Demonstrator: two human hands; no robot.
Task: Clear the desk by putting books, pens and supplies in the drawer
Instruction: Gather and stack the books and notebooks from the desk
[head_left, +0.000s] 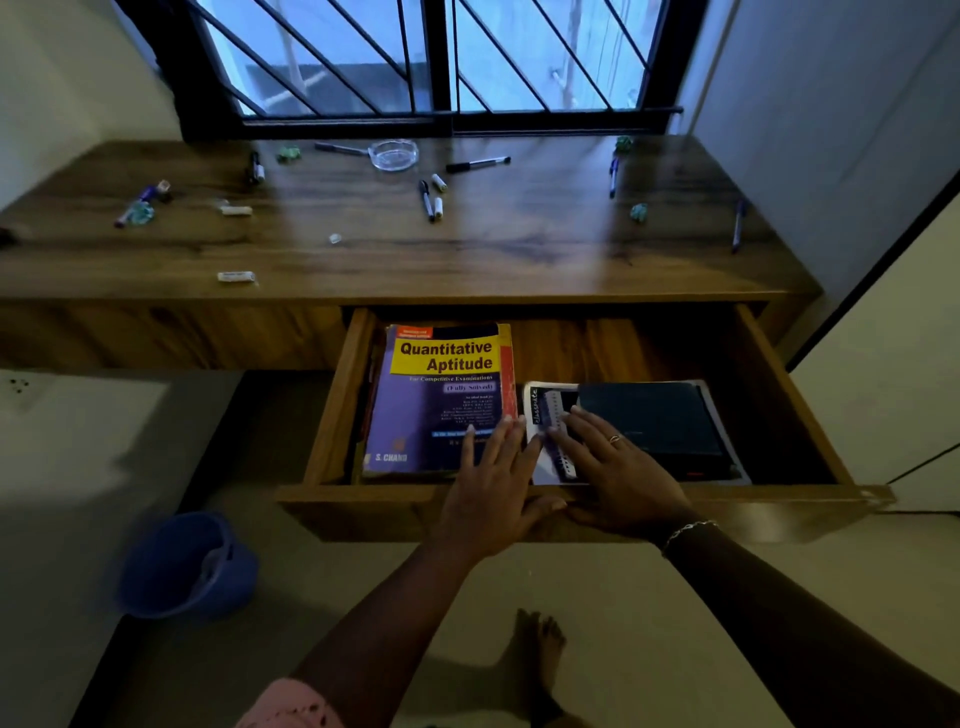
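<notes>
In the open drawer (779, 395) at lower centre, the left hand (493, 467) is lying flat, fingers spread, on the purple book (441, 395), the right hand (618, 467) likewise on the spiral notebook (545, 415). The black pen (426, 200) is lying on the desk (519, 260) well up-frame, lengthwise towards them, nearer the left.

A blue bucket (187, 566), perhaps tilted, sits on the floor; barred window (439, 62) beyond.

Books (441, 395) flat in open drawer (332, 405); pens (426, 200) scattered across desk (519, 254).
</notes>
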